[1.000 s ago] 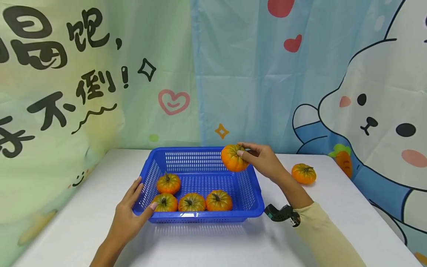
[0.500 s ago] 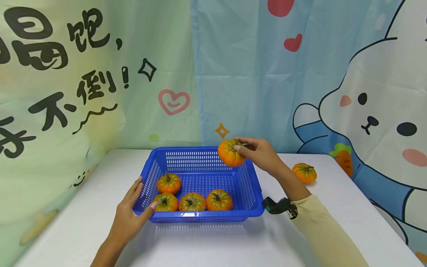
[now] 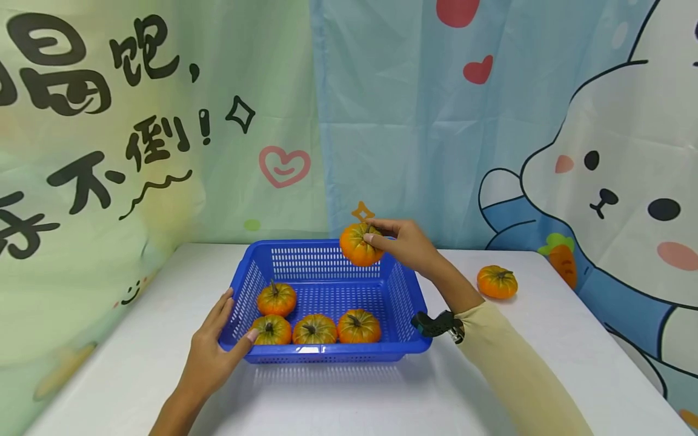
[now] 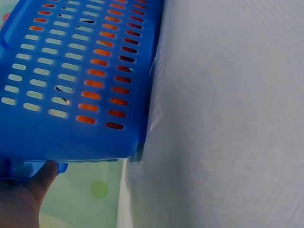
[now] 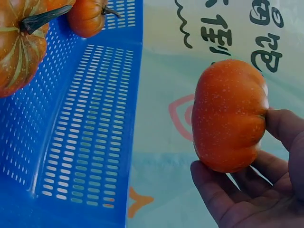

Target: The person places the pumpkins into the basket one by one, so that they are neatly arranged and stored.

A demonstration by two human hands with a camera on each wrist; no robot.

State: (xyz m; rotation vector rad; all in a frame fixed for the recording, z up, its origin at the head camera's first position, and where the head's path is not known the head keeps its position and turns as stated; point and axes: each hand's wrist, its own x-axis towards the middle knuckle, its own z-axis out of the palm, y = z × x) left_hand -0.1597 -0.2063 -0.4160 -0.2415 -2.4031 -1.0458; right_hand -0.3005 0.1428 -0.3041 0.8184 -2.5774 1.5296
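My right hand (image 3: 406, 245) holds a small orange pumpkin (image 3: 360, 245) up over the back of the blue plastic basket (image 3: 338, 349). The thumb lies near its stem and the fingers reach behind it. In the right wrist view, that pumpkin (image 5: 230, 116) shows from the side, between thumb and fingers. My left hand (image 3: 209, 354) holds the basket's front left corner, thumb over the rim and fingers along the left wall. Several pumpkins sit inside: one farther back (image 3: 276, 299), the others in a row along the front, such as the right one (image 3: 358, 327).
Another pumpkin (image 3: 497, 282) lies on the white table (image 3: 327, 399) to the right of the basket. A printed cloth (image 3: 376, 121) with a cartoon bear and lettering hangs behind the table. A dark device (image 3: 436, 324) is strapped to the right wrist.
My right hand has moved left and slightly up with the pumpkin, from the basket's back right corner toward the middle of its back rim. The left hand and basket stay in place.
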